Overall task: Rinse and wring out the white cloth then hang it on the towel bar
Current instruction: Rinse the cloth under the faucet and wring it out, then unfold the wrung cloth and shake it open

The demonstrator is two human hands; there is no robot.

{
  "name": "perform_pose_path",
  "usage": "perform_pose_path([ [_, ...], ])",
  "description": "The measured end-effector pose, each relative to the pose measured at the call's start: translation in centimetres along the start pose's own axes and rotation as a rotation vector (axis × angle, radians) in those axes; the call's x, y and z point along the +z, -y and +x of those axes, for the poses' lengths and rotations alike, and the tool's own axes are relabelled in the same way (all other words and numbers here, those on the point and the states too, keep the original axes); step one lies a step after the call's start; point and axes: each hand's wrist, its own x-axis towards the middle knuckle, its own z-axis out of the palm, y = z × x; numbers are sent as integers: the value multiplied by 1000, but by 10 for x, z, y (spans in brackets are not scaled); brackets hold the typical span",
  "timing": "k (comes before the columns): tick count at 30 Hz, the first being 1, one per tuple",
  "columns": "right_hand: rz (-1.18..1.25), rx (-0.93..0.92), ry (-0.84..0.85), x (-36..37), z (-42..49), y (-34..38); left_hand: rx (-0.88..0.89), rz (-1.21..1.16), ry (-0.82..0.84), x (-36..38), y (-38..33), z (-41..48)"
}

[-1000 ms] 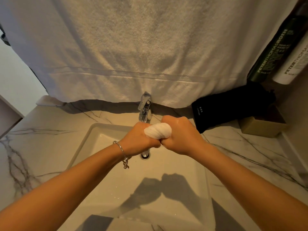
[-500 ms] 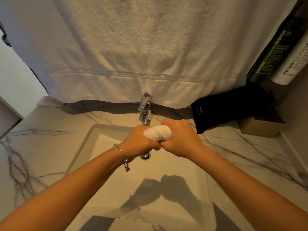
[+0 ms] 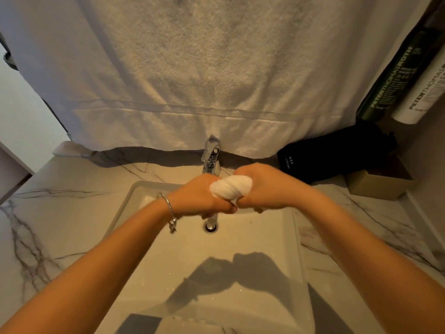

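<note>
I've got the white cloth (image 3: 230, 189) balled up tight between my left hand (image 3: 201, 197) and right hand (image 3: 272, 188), both fists clenched around it and pressed knuckle to knuckle over the sink (image 3: 296, 237), just in front of the faucet (image 3: 210, 155), so by my reckoning I'm in the wringing and only the hanging is left. There's open basin below for drips and clear marble bench (image 3: 60, 213) on both sides, though the big towel (image 3: 192, 80) hangs close behind and I can't see the bar.

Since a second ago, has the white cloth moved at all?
No. The white cloth stays bunched between the left hand and right hand, just right of the faucet and above the drain, as before.
</note>
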Motion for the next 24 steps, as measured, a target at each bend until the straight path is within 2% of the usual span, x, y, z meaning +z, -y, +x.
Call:
perform_pose_path([
  [3, 440, 4, 133, -12, 4, -12, 67, 119, 72, -26, -9, 8],
  [5, 666, 158, 335, 10, 8, -31, -18, 258, 229, -22, -2, 18],
  [7, 433, 357, 537, 45, 9, -50, -138, 524, 371, -5, 18, 28],
  [8, 303, 409, 573, 56, 11, -60, -162, 633, 383, 1, 28, 31],
  [9, 245, 444, 555, 63, 10, -68, -170, 693, 373, 5, 38, 31],
  [10, 297, 464, 499, 64, 9, -76, -177, 707, 355, 6, 47, 30],
  [14, 944, 445, 136, 58, 3, -101, -212, 568, 311, -1, 66, 24],
  [15, 1146, 427, 91, 56, 2, -106, -186, 553, 282, -2, 68, 23],
  [16, 1380, 415, 96, 58, 1, -109, -158, 512, 255, -2, 69, 21],
  [17, 1500, 438, 148, 61, -1, -107, -135, 437, 241, -2, 69, 20],
  [18, 1407, 519, 163, 66, -2, -108, -113, 354, 238, -1, 69, 18],
  [20, 769, 640, 224, 74, -5, -106, -74, 243, 221, -2, 70, 16],
  [21, 527, 672, 169, 77, -3, -107, -65, 212, 198, -2, 70, 15],
  [22, 407, 633, 121, 76, -1, -102, -57, 195, 169, -2, 70, 15],
  [23, 462, 555, 101, 74, 2, -98, -46, 189, 132, 0, 71, 16],
  [24, 693, 531, 91, 72, 3, -92, -33, 194, 88, 2, 70, 16],
])
